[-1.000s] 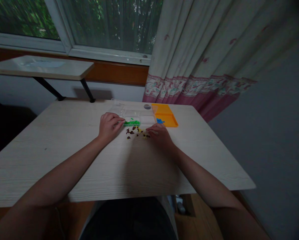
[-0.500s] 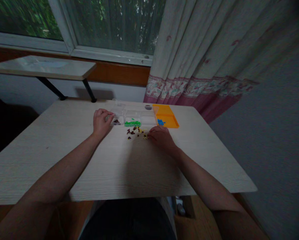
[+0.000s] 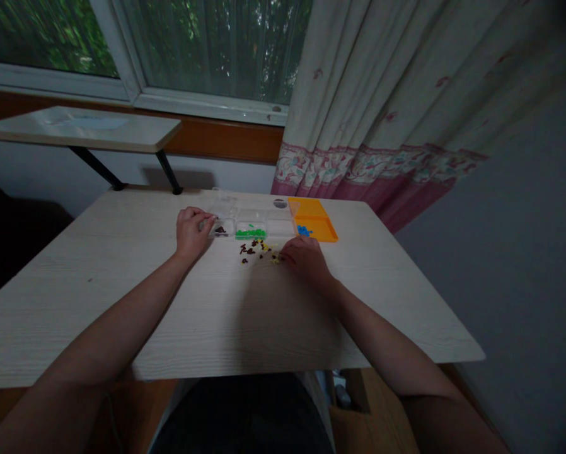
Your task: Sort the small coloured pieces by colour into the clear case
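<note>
My left hand [image 3: 193, 234] is at the left clear plastic box [image 3: 225, 234], its thumb and fingertips pinched together over the box's left edge. Whatever is in that pinch is too small to name. A few dark brown pieces [image 3: 220, 230] lie in this box. The middle clear box [image 3: 251, 221] holds many small green pieces [image 3: 251, 233]. On the table in front are loose dark brown pieces [image 3: 249, 251] and yellow pieces [image 3: 275, 259]. My right hand [image 3: 306, 255] rests beside the yellow ones, fingers curled together and tips partly hidden; I cannot see what they hold.
Right of the middle box stands another clear box [image 3: 280, 228], then an open orange box [image 3: 324, 230] with blue pieces [image 3: 304, 231]. A dark round spot [image 3: 280, 203] shows behind them. A raised shelf [image 3: 89, 129] stands at the back left; a curtain [image 3: 358, 126] hangs behind the table.
Both hands stay in nearly the same places, with only slight finger movement. The boxes and loose pieces look unchanged.
</note>
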Tool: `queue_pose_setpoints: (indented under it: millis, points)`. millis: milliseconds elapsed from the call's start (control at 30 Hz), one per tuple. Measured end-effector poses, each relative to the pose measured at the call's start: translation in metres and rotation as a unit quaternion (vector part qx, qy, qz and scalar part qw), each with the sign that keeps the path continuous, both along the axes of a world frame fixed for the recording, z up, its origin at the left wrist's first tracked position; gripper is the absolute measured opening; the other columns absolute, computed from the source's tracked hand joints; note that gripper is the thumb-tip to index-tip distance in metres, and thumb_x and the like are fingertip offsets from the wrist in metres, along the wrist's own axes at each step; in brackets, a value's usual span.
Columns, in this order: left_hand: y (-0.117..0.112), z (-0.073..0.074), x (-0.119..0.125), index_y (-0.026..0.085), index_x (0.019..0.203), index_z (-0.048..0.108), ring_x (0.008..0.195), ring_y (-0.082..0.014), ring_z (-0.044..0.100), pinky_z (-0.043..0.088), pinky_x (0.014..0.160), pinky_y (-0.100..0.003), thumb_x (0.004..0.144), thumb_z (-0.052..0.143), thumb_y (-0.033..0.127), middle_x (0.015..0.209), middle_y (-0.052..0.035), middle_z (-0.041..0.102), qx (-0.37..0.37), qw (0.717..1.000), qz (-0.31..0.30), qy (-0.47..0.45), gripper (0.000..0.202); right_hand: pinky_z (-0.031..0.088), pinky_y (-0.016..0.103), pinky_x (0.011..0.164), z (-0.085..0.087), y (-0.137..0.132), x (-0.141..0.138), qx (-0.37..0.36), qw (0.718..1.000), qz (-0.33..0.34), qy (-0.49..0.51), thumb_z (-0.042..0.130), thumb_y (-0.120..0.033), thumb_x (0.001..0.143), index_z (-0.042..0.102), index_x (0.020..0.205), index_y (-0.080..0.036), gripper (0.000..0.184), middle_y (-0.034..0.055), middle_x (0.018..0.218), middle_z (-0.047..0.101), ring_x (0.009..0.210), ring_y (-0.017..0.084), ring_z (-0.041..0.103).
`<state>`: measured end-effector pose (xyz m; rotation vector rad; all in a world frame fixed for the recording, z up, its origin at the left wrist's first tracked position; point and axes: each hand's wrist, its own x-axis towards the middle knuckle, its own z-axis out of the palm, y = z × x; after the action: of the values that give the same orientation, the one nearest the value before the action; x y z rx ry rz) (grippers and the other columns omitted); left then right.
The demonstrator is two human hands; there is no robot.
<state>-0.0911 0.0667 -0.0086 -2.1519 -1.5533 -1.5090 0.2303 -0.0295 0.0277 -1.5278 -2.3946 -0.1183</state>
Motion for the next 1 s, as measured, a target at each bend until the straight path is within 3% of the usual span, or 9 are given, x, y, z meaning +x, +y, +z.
queue_pose_setpoints:
  millis: [367,567,767,1000]
  points:
    - [-0.002,0.001,-0.001,0.018,0.096,0.073,0.093,-0.0194,0.048,0.038,0.085,-0.037,0.093,0.058,0.040,0.091,-0.0039,0.056,0.004,1.000,-0.012,0.019,0.026,0.034,0.037,0.081,0.000,0.000,0.002,0.032,0.999,-0.001,0.032,0.059,-0.026,0.092,0.075,0.087,-0.021,0.017,0.0056,0.096,0.072,0.096,0.024,0.056]
    - [-0.008,0.006,0.005,0.023,0.096,0.073,0.094,-0.0225,0.051,0.039,0.087,-0.039,0.092,0.058,0.036,0.091,-0.0054,0.058,-0.002,0.999,-0.015,0.036,0.020,0.037,0.037,0.080,-0.004,0.004,0.002,0.026,0.997,-0.002,0.079,0.060,-0.027,0.091,0.076,0.087,-0.021,0.017,0.0060,0.094,0.072,0.093,0.023,0.058]
    - [-0.030,0.018,0.028,0.025,0.101,0.072,0.099,-0.0233,0.051,0.038,0.090,-0.041,0.092,0.057,0.037,0.095,-0.0058,0.059,0.011,0.996,-0.055,0.064,0.021,0.044,0.035,0.084,-0.010,0.007,-0.003,0.012,0.972,0.044,0.229,0.061,-0.027,0.090,0.075,0.083,-0.022,0.017,0.0053,0.087,0.073,0.085,0.020,0.063]
    - [-0.063,0.028,0.064,0.027,0.105,0.070,0.099,-0.0219,0.053,0.038,0.088,-0.040,0.093,0.058,0.037,0.099,-0.0057,0.063,0.030,0.980,-0.153,0.124,0.020,0.048,0.034,0.085,-0.008,0.001,-0.013,-0.037,0.936,0.063,0.345,0.063,-0.035,0.088,0.075,0.084,-0.023,0.017,0.0050,0.087,0.073,0.087,0.019,0.065]
